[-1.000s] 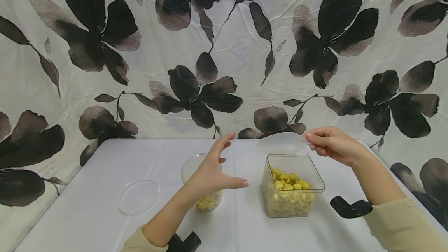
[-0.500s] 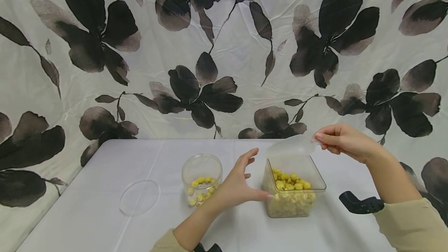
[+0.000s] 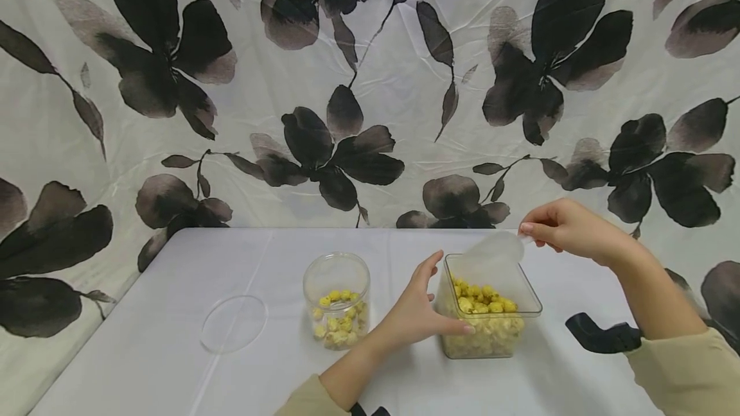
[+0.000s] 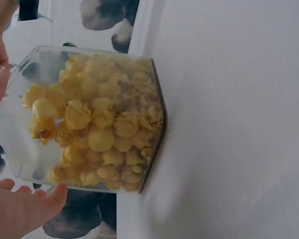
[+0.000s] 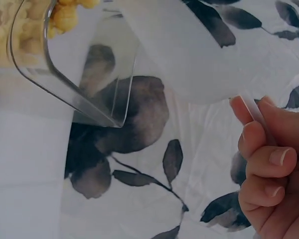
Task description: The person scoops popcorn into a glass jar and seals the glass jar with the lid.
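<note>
A clear square container [image 3: 491, 332] of yellow popcorn stands on the white table [image 3: 173, 364]. My left hand [image 3: 430, 313] wraps its left side, thumb at the front corner and fingers at the rear edge. The left wrist view shows the container [image 4: 99, 124] close up between my fingers [image 4: 20, 214]. Just above the container's back right rim, my right hand [image 3: 563, 230] pinches the handle of a translucent plastic scoop [image 3: 497, 246]. In the right wrist view the scoop [image 5: 189, 55] hangs over the container's corner [image 5: 74, 84], held by my right hand [image 5: 269, 169].
A round clear jar [image 3: 338, 300], partly filled with popcorn, stands left of the square container. Its round clear lid [image 3: 234, 324] lies flat further left. A black wrist mount [image 3: 601, 337] sits under my right forearm. A floral cloth [image 3: 358, 82] hangs behind the table.
My left hand moved right, from in front of the round jar to the square container's side. My right hand shifted right and tilted the scoop down toward the container's rim.
</note>
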The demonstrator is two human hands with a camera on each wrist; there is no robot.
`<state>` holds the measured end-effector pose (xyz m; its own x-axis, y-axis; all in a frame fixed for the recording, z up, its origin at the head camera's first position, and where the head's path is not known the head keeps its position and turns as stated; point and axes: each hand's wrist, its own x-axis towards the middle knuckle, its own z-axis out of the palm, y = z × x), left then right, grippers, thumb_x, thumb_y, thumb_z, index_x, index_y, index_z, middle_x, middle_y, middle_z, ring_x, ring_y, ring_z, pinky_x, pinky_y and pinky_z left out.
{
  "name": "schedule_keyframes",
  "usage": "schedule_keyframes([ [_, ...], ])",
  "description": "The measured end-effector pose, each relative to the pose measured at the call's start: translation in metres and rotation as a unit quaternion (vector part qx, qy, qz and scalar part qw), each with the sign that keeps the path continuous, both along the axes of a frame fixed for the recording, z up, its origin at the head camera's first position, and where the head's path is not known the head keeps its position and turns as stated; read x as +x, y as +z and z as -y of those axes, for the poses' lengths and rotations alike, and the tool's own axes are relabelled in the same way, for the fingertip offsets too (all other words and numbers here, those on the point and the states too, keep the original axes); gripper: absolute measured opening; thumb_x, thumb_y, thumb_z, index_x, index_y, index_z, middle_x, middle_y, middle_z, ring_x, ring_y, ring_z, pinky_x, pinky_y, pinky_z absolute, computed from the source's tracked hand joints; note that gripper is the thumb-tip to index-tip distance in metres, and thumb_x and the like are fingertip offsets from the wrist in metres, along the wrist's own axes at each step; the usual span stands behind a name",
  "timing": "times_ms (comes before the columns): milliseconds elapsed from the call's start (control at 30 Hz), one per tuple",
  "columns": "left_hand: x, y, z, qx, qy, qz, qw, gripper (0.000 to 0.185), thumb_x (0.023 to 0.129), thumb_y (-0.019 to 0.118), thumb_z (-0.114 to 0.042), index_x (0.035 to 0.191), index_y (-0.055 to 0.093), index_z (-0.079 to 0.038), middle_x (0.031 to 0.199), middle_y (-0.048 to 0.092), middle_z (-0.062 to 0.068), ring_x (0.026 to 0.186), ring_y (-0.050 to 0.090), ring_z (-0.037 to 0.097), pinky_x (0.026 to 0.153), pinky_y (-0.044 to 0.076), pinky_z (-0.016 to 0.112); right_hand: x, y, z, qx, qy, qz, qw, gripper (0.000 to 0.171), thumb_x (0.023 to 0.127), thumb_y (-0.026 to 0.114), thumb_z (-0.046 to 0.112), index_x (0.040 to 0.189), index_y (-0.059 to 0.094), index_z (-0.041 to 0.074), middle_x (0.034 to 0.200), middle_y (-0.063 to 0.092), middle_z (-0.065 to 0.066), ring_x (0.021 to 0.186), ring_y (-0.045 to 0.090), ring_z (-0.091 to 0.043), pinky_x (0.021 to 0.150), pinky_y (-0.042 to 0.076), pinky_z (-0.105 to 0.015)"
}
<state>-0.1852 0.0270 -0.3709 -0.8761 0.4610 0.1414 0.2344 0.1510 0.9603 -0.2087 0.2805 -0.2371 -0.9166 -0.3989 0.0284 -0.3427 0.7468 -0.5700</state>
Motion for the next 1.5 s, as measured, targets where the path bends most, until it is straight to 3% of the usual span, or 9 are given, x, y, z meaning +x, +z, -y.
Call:
schedule_keyframes([
  [133, 0.000, -0.004, -0.006, -0.002, 0.007, 0.019, 0.9998, 0.112, 0.063, 0.087, -0.024, 0.148, 0.015, -0.031, 0.152, 0.015, -0.004, 0.138, 0.020, 0.018, 0.101, 0.034, 0.045, 0.003, -0.002, 0.010, 0.071, 0.043, -0.107, 0.991, 0.008, 0.089, 0.061, 0.008, 0.087, 0.069, 0.005, 0.070, 0.056, 0.005, 0.061, 0.048, -0.010, 0.052, 0.042, -0.026],
  [267, 0.000, -0.006, -0.009, -0.005, 0.013, 0.020, 0.9997, 0.116, 0.061, 0.088, -0.026, 0.149, 0.012, -0.032, 0.152, 0.015, -0.003, 0.138, 0.019, 0.020, 0.105, 0.028, 0.049, 0.010, -0.007, 0.028, 0.170, 0.076, -0.199, 0.962, 0.022, 0.085, 0.063, 0.000, 0.068, 0.061, 0.014, 0.059, 0.046, 0.010, 0.054, 0.039, -0.007, 0.050, 0.035, -0.026],
  [433, 0.000, -0.007, -0.012, -0.008, 0.015, 0.025, 0.9995, 0.117, 0.063, 0.086, -0.028, 0.150, 0.008, -0.029, 0.153, 0.014, 0.001, 0.138, 0.017, 0.023, 0.106, 0.024, 0.051, 0.019, -0.016, 0.049, 0.292, 0.075, -0.251, 0.920, 0.018, 0.080, 0.069, 0.002, 0.066, 0.062, 0.012, 0.060, 0.049, 0.006, 0.050, 0.044, -0.012, 0.046, 0.041, -0.029],
  [500, 0.000, -0.007, -0.013, -0.005, 0.017, 0.029, 0.9994, 0.117, 0.064, 0.086, -0.028, 0.150, 0.007, -0.029, 0.153, 0.013, 0.000, 0.138, 0.017, 0.021, 0.106, 0.023, 0.050, 0.020, -0.021, 0.054, 0.319, 0.080, -0.263, 0.907, 0.012, 0.078, 0.072, 0.004, 0.071, 0.065, 0.011, 0.063, 0.053, 0.003, 0.051, 0.049, -0.014, 0.047, 0.045, -0.030],
  [567, 0.000, -0.008, -0.014, -0.004, 0.019, 0.028, 0.9994, 0.116, 0.064, 0.086, -0.028, 0.150, 0.007, -0.028, 0.153, 0.015, -0.001, 0.138, 0.018, 0.020, 0.106, 0.024, 0.049, 0.019, -0.027, 0.055, 0.333, 0.085, -0.267, 0.901, 0.010, 0.076, 0.073, 0.004, 0.071, 0.066, 0.011, 0.064, 0.054, 0.003, 0.051, 0.051, -0.016, 0.048, 0.047, -0.030],
  [667, 0.000, -0.008, -0.015, -0.008, 0.026, 0.017, 0.9995, 0.116, 0.063, 0.087, -0.028, 0.150, 0.009, -0.027, 0.151, 0.019, -0.002, 0.137, 0.021, 0.018, 0.106, 0.026, 0.048, 0.015, -0.035, 0.055, 0.329, 0.090, -0.250, 0.906, 0.013, 0.075, 0.073, 0.004, 0.069, 0.066, 0.012, 0.064, 0.055, 0.004, 0.053, 0.052, -0.016, 0.050, 0.048, -0.030],
  [867, 0.000, -0.009, -0.017, -0.016, 0.035, 0.005, 0.9993, 0.116, 0.061, 0.088, -0.029, 0.149, 0.013, -0.027, 0.148, 0.024, -0.004, 0.135, 0.025, 0.015, 0.105, 0.029, 0.045, 0.006, -0.050, 0.053, 0.277, 0.109, -0.196, 0.934, 0.021, 0.076, 0.071, -0.002, 0.063, 0.062, 0.012, 0.060, 0.054, 0.005, 0.054, 0.051, -0.012, 0.050, 0.046, -0.027],
  [1167, 0.000, -0.010, -0.017, -0.018, 0.036, 0.001, 0.9992, 0.113, 0.063, 0.087, -0.030, 0.149, 0.014, -0.027, 0.148, 0.024, -0.003, 0.135, 0.026, 0.015, 0.103, 0.032, 0.045, -0.002, -0.049, 0.041, 0.166, 0.107, -0.119, 0.973, 0.035, 0.082, 0.060, -0.008, 0.055, 0.050, 0.013, 0.053, 0.030, 0.009, 0.049, 0.026, -0.005, 0.048, 0.025, -0.021],
  [1500, -0.002, -0.010, -0.017, -0.004, 0.029, 0.004, 0.9996, 0.111, 0.064, 0.086, -0.027, 0.149, 0.014, -0.026, 0.146, 0.025, 0.002, 0.128, 0.037, 0.021, 0.092, 0.043, 0.029, -0.007, -0.045, 0.031, 0.111, 0.077, -0.058, 0.989, 0.028, 0.086, 0.056, -0.005, 0.063, 0.061, 0.009, 0.059, 0.051, 0.005, 0.050, 0.034, -0.007, 0.051, 0.034, -0.024],
])
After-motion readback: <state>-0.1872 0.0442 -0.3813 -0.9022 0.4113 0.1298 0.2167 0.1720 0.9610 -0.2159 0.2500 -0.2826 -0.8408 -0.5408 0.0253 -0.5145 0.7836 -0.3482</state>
